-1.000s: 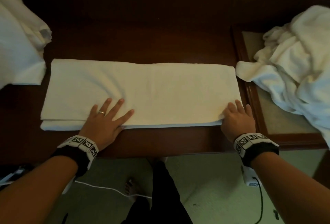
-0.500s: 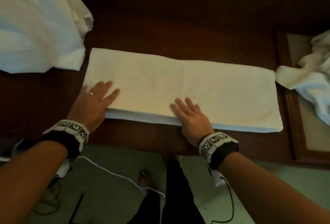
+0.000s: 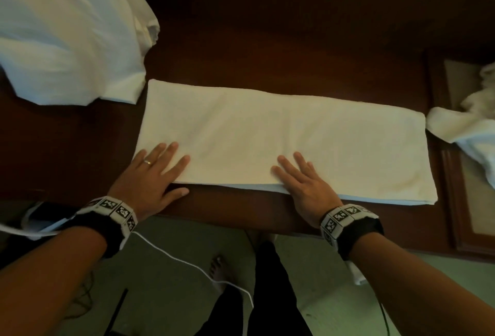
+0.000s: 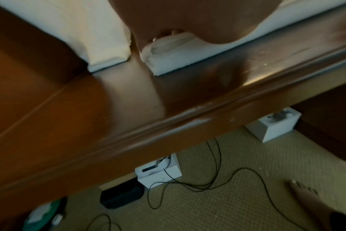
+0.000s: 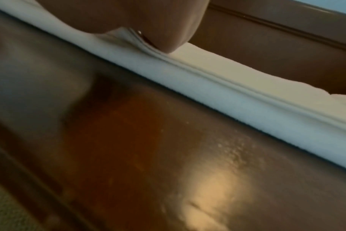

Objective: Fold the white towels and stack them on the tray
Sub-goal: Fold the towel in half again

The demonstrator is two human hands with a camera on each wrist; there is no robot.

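Observation:
A white towel (image 3: pixel 289 143), folded into a long strip, lies flat on the dark wooden table (image 3: pixel 267 46). My left hand (image 3: pixel 158 164) presses flat on its near left corner, fingers straight, thumb on the table. Near the middle of the towel's front edge my right hand (image 3: pixel 297 175) rests flat with fingers spread. The left wrist view shows the towel's corner (image 4: pixel 168 61) under my palm. In the right wrist view the layered front edge (image 5: pixel 227 87) runs under my palm. The wooden tray (image 3: pixel 455 201) sits at the right with unfolded white towels (image 3: pixel 471 126) heaped on it.
A large white cloth (image 3: pixel 67 27) lies at the table's back left, close to the folded towel's left end. Below the table edge are carpet, a white cable (image 3: pixel 187 263), white boxes (image 4: pixel 158 171) and my bare foot (image 3: pixel 218 271).
My right hand slid left along the towel's front edge from its right corner to the middle. My left hand moved toward the left corner. The head view swung left.

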